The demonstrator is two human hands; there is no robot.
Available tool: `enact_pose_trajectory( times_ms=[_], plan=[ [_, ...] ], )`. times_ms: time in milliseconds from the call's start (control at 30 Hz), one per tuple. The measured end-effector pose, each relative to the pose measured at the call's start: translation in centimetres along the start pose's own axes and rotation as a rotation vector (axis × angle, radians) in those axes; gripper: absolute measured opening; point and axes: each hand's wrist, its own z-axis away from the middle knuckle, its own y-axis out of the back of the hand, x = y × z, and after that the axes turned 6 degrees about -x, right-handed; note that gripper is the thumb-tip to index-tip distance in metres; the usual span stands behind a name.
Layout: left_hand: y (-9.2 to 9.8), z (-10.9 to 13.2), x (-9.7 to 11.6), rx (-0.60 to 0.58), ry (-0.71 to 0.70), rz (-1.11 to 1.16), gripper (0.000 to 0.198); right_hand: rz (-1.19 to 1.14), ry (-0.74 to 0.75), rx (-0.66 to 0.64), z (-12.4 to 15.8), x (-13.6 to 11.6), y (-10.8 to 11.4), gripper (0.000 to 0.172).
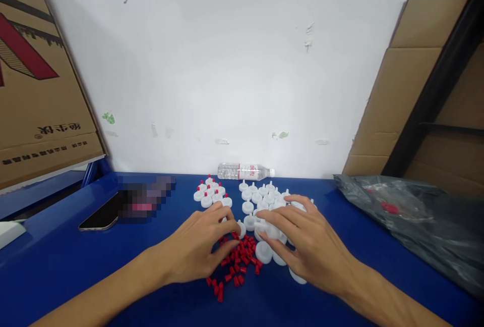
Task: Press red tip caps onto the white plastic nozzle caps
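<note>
the left hand [206,240] bends over the red tips [242,257] heaped near the middle of the blue table [181,307], thumb and forefinger parted, no tip plainly gripped. the right hand [309,233] arches over the white caps [263,252] just right of the heap, thumb and fingers spread; whether they grasp a cap, i cannot tell. farther off, left of the caps, stands a cluster of topped caps [206,201], white with red tops. a bottle [247,171] lies at the far edge. the step in hand looks like picking out a tip and a cap to join. the next move seems to call for a pinch on one tip, with a cap steadied upright.
</note>
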Motion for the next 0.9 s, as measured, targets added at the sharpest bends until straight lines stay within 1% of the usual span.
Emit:
enact_pose_trajectory(
  times_ms=[67, 133, 233, 300, 400, 500, 567, 600, 633, 667, 700, 733, 833, 900],
  plan=[
    [0.0, 0.0, 0.1, 0.03, -0.016, 0.001, 0.021, 0.01, 0.0, -0.025, 0.1, -0.3, -0.2, 0.03],
    [0.2, 0.1, 0.3, 0.083, -0.046, 0.037, 0.025, 0.028, 0.008, -0.036, 0.3, -0.4, -0.3, 0.034],
    [0.4, 0.1, 0.9, 0.195, -0.147, 0.15, 0.025, 0.01, 0.038, -0.029, 0.4, -0.6, -0.7, 0.038],
    [0.1, 0.1, 1.4, 0.266, -0.233, 0.225, 0.026, -0.025, 0.049, -0.02, 0.5, -0.9, -1.0, 0.039],
    [-0.5, -0.1, 2.0, 0.355, -0.328, 0.291, 0.018, -0.067, 0.069, -0.021, 0.4, -1.7, -1.2, 0.04],
    [-0.4, -0.2, 1.2, 0.408, -0.384, 0.275, 0.018, -0.068, 0.065, -0.011, 0.3, -2.0, -0.9, 0.045],
    [0.4, -0.1, -0.2, 0.454, -0.339, 0.187, 0.016, -0.069, 0.034, -0.004, 0.2, -1.8, -0.6, 0.044],
    [0.8, -0.1, -1.2, 0.467, -0.284, 0.105, 0.014, -0.074, 0.016, -0.003, 0.3, -1.6, -0.4, 0.041],
    [1.2, -0.1, -2.2, 0.461, -0.202, -0.007, 0.016, -0.081, 0.001, -0.005, 0.3, -1.3, -0.2, 0.037],
    [1.6, 0.0, -3.2, 0.413, -0.1, -0.12, 0.02, -0.088, -0.011, -0.007, 0.3, -1.1, -0.1, 0.034],
    [1.9, 0.0, -4.1, 0.318, -0.011, -0.211, 0.025, -0.093, -0.018, -0.008, 0.3, -0.9, -0.1, 0.032],
    [2.1, 0.1, -5.0, 0.197, 0.052, -0.279, 0.028, -0.095, -0.02, -0.009, 0.3, -0.8, 0.0, 0.03],
    [2.3, 0.2, -6.6, 0.075, 0.081, -0.296, 0.025, -0.104, -0.014, -0.027, 0.3, -0.7, -0.2, 0.028],
    [2.2, 0.2, -6.9, 0.052, 0.089, -0.279, 0.025, -0.115, -0.018, -0.048, 0.3, -0.8, -0.5, 0.026]
  ],
)
